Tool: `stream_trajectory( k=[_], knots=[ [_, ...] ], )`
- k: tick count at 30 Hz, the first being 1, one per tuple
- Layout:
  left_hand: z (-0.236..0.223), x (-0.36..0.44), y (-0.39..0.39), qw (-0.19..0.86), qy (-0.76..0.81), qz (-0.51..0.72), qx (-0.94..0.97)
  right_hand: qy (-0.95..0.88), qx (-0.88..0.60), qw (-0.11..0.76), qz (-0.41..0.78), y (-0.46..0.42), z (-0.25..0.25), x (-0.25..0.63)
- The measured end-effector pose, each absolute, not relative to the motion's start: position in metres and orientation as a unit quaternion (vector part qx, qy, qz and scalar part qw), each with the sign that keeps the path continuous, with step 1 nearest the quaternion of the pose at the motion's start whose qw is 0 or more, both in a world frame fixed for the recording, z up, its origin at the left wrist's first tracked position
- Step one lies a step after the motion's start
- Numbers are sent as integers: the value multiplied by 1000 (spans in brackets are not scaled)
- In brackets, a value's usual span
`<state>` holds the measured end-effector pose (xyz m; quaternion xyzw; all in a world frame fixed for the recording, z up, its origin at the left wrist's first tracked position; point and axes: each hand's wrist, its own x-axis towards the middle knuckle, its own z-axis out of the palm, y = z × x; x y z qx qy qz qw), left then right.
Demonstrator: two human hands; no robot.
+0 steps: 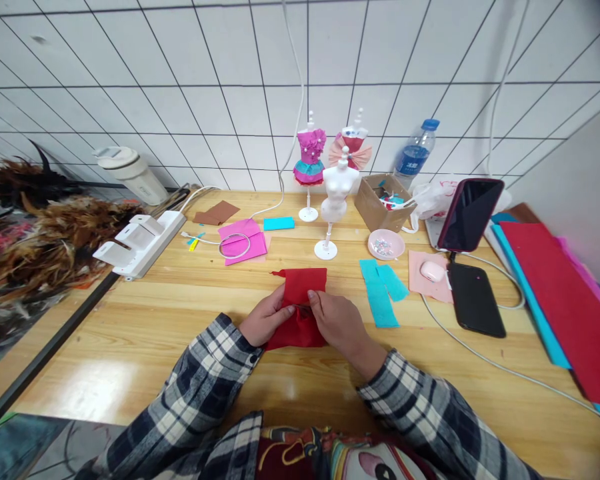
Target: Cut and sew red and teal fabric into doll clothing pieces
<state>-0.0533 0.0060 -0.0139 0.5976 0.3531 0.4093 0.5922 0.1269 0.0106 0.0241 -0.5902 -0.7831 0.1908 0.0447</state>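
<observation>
A piece of red fabric [304, 281] is held up over the front middle of the table, creased and gathered between my hands. My left hand [267, 317] grips its left side, thumb lying on top. On the other side my right hand [337, 323] pinches the cloth, with the thumb pressed near its middle. The fingers behind the fabric are hidden. Just beyond it stands a bare white mini dress form [339, 190]. To the right lie turquoise strips [380, 293]. Left of the form are folded magenta pieces [243, 241] and a turquoise piece [279, 223].
Two dressed mini forms, one in pink and turquoise [311, 150], stand at the back. Further right are a scrap-filled cardboard box [383, 210], pink bead dish [386, 245], water bottle [415, 152], phones [477, 300] and fabric sheets [563, 300]. A power strip [150, 247] lies left.
</observation>
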Motion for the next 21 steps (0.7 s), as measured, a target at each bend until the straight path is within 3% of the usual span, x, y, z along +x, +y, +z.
stream_trajectory(
  k=[6, 21],
  knots=[
    [-11, -53, 6, 554, 390, 397, 619, -785, -595, 36, 171, 11, 23, 125],
    [-15, -53, 6, 575, 377, 394, 610, -796, -579, 58, 170, 11, 19, 126]
  ],
)
